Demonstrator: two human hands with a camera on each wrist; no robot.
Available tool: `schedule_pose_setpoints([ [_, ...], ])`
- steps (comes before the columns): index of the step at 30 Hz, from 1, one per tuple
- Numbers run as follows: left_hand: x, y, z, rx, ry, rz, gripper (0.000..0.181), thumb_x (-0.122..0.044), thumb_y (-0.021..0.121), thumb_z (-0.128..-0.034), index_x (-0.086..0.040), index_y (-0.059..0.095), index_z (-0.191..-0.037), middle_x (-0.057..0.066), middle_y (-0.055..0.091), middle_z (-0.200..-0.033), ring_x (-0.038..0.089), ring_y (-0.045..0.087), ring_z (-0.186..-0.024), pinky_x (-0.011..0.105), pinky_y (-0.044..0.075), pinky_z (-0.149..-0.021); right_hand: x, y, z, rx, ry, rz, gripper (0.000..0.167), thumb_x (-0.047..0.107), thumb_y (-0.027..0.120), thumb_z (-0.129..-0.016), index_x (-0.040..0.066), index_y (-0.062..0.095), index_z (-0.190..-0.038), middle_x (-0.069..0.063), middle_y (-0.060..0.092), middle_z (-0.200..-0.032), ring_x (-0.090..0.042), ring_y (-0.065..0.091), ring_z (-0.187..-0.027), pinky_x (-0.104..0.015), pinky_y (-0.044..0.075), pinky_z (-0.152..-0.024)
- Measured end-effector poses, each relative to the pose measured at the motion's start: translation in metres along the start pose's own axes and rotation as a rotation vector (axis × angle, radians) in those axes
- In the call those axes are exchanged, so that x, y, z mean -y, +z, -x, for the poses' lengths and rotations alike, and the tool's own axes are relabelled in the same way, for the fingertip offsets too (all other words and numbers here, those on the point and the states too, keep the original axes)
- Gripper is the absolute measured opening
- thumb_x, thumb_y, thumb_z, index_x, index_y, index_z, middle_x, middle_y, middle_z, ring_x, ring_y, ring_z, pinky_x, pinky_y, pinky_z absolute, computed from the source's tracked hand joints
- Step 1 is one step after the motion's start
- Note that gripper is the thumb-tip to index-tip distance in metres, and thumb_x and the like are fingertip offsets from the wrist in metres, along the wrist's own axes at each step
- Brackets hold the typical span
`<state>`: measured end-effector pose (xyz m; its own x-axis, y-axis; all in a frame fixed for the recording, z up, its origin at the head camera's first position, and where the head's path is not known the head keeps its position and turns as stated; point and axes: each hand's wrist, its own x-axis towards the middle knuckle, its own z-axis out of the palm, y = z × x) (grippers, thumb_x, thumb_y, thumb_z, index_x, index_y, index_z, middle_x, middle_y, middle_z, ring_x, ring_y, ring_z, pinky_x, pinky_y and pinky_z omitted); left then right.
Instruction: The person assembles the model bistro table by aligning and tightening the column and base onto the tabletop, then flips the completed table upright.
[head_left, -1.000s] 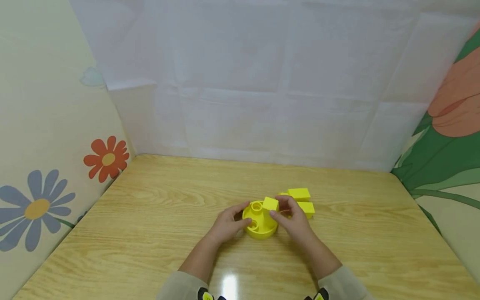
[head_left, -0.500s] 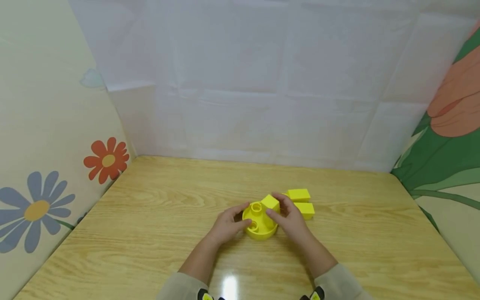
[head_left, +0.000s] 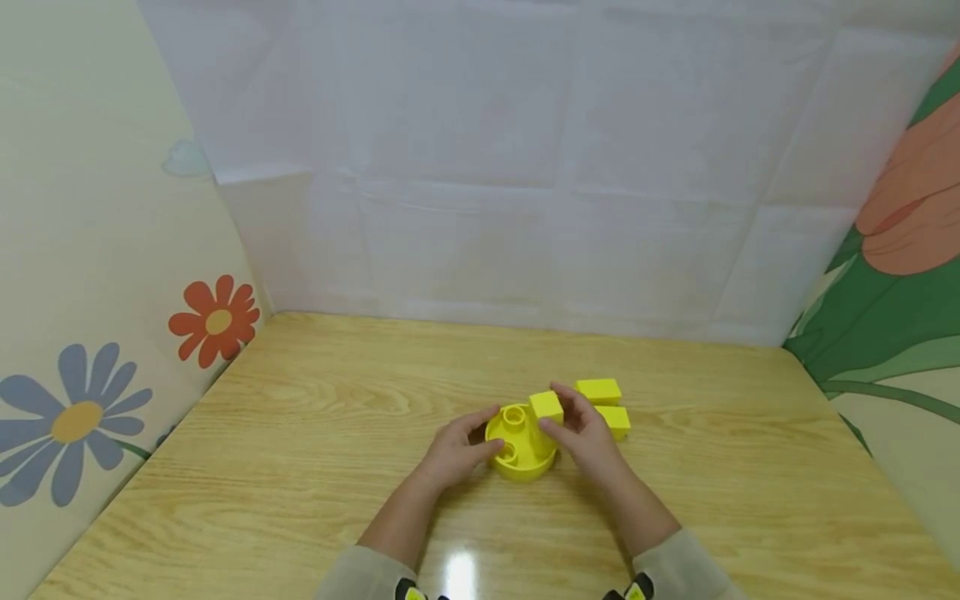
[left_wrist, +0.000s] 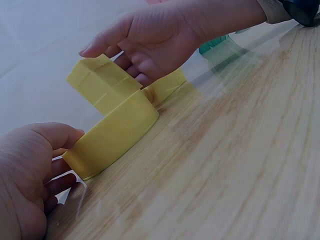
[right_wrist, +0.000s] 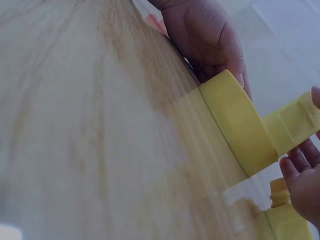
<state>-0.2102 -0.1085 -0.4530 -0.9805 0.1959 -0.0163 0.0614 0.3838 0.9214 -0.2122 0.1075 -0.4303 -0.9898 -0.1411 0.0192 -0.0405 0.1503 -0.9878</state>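
Observation:
A shallow round yellow base point(head_left: 522, 469) with ring-shaped sockets lies on the table. My left hand point(head_left: 456, 450) holds its left rim, the thumb and a finger at the edge. An upright yellow block point(head_left: 546, 407) with a square top rises from the base's right side. Around that block curl the fingers of my right hand point(head_left: 591, 440). Both wrist views show the block point(left_wrist: 100, 82) meeting the round base point(right_wrist: 239, 122); whether it is fully seated in a socket is hidden by the base's wall.
Just right of the right hand, two more yellow blocks lie on the wooden table, one farther back point(head_left: 598, 390) and one nearer point(head_left: 617, 422), partly hidden by the fingers. A white sheet point(head_left: 465, 167) hangs behind the table. Flower-patterned walls flank both sides.
My right hand has twisted the upright block one way and back, and its top now stands slightly farther right. The left hand and the base have hardly moved.

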Motion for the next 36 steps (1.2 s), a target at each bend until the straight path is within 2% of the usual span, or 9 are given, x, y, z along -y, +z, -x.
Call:
schedule_pose_setpoints([
  [3, 0.000, 0.000, -0.001, -0.006, -0.005, 0.004, 0.057, -0.022, 0.071, -0.0886, -0.008, 0.053, -0.140, 0.013, 0.053, -0.144, 0.033, 0.044, -0.137, 0.050, 0.034, -0.115, -0.001, -0.002, 0.002, -0.035, -0.010, -0.003, 0.053, 0.013, 0.065, -0.094, 0.009, 0.046, -0.143, -0.014, 0.054, -0.131, -0.021, 0.050, -0.120, -0.036, 0.041, -0.109],
  [7, 0.000, -0.001, -0.001, -0.005, -0.013, 0.001, 0.056, -0.021, 0.071, -0.0890, -0.009, 0.053, -0.140, 0.014, 0.052, -0.145, 0.034, 0.043, -0.138, 0.051, 0.033, -0.115, -0.003, -0.004, 0.003, -0.080, -0.028, -0.013, 0.047, 0.007, 0.064, -0.094, 0.005, 0.049, -0.138, -0.014, 0.056, -0.124, -0.016, 0.054, -0.110, -0.022, 0.046, -0.098],
  [13, 0.001, -0.002, 0.000, 0.004, -0.021, 0.002, 0.055, -0.022, 0.070, -0.0896, -0.010, 0.053, -0.141, 0.015, 0.052, -0.145, 0.035, 0.043, -0.138, 0.052, 0.033, -0.115, -0.004, -0.007, 0.006, -0.100, -0.025, -0.032, 0.045, 0.002, 0.065, -0.090, 0.002, 0.052, -0.133, -0.008, 0.055, -0.113, -0.012, 0.052, -0.102, -0.016, 0.046, -0.088],
  [15, 0.001, -0.002, 0.001, 0.002, -0.022, 0.003, 0.055, -0.023, 0.071, -0.0896, -0.010, 0.053, -0.141, 0.015, 0.052, -0.145, 0.035, 0.044, -0.137, 0.052, 0.034, -0.115, -0.004, -0.008, 0.007, -0.092, -0.021, -0.028, 0.048, 0.002, 0.066, -0.089, 0.003, 0.052, -0.135, -0.008, 0.055, -0.115, -0.012, 0.051, -0.101, -0.015, 0.045, -0.086],
  [21, 0.001, 0.000, 0.001, -0.007, -0.020, -0.011, 0.055, -0.024, 0.071, -0.0897, -0.011, 0.054, -0.140, 0.014, 0.054, -0.144, 0.034, 0.046, -0.136, 0.051, 0.036, -0.114, -0.004, -0.010, 0.008, -0.044, 0.002, -0.002, 0.056, 0.007, 0.068, -0.090, 0.008, 0.047, -0.143, -0.012, 0.052, -0.137, -0.014, 0.046, -0.097, -0.016, 0.046, -0.078],
  [24, 0.001, 0.000, 0.000, -0.007, -0.020, -0.010, 0.055, -0.023, 0.071, -0.0898, -0.010, 0.054, -0.140, 0.014, 0.053, -0.144, 0.035, 0.045, -0.136, 0.051, 0.036, -0.113, -0.002, -0.011, 0.008, -0.031, 0.014, -0.003, 0.057, 0.008, 0.068, -0.091, 0.009, 0.046, -0.144, -0.012, 0.050, -0.138, -0.015, 0.045, -0.095, -0.016, 0.046, -0.075],
  [30, 0.001, 0.000, 0.000, -0.003, -0.016, -0.014, 0.055, -0.023, 0.071, -0.0894, -0.010, 0.054, -0.140, 0.015, 0.053, -0.144, 0.036, 0.044, -0.137, 0.052, 0.034, -0.114, -0.002, -0.010, 0.008, -0.044, 0.020, -0.011, 0.055, 0.008, 0.068, -0.090, 0.009, 0.046, -0.141, -0.013, 0.050, -0.137, -0.015, 0.048, -0.102, -0.017, 0.046, -0.081],
  [36, 0.000, 0.000, -0.001, 0.000, -0.012, -0.027, 0.055, -0.023, 0.070, -0.0896, -0.011, 0.054, -0.140, 0.015, 0.053, -0.144, 0.036, 0.044, -0.137, 0.052, 0.034, -0.114, -0.005, -0.013, 0.010, -0.048, 0.023, -0.052, 0.051, 0.006, 0.065, -0.092, 0.005, 0.045, -0.140, -0.015, 0.050, -0.141, -0.023, 0.049, -0.127, -0.025, 0.045, -0.101],
])
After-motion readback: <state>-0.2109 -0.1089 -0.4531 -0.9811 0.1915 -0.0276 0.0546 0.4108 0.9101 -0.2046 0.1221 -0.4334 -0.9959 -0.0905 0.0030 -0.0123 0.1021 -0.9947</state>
